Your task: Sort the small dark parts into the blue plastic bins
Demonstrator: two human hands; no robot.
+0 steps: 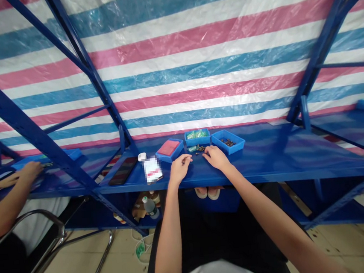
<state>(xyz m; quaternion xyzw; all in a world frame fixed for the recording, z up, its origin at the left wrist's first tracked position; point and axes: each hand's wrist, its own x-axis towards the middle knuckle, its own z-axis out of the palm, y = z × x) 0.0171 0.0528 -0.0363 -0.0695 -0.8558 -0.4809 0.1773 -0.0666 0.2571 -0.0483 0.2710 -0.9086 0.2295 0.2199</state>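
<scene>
My left hand (pixel 180 168) is above the front of the blue table, its fingers curled together. A tiny dark spot shows at its fingers, too small to name. My right hand (pixel 216 157) rests at the table with bent fingers, beside a small pile of dark and brass-coloured parts (pixel 200 148); what its fingertips pinch is hidden. Behind the pile stands a blue tray of green-and-white packets (pixel 197 134), with one loose green packet (pixel 192 149) in front. At the left, a blue tray holds a pink stack (pixel 168 147). The right blue tray (pixel 236 149) contains more small dark parts.
A blurred-out bright phone-like item (pixel 153 169), a white case (pixel 142 156) and a dark flat object (pixel 123 171) lie left on the blue table (pixel 286 152). Blue posts (pixel 90 72) flank it. Another person's arm (pixel 22 182) is at the far left. Bottles (pixel 150 207) stand below.
</scene>
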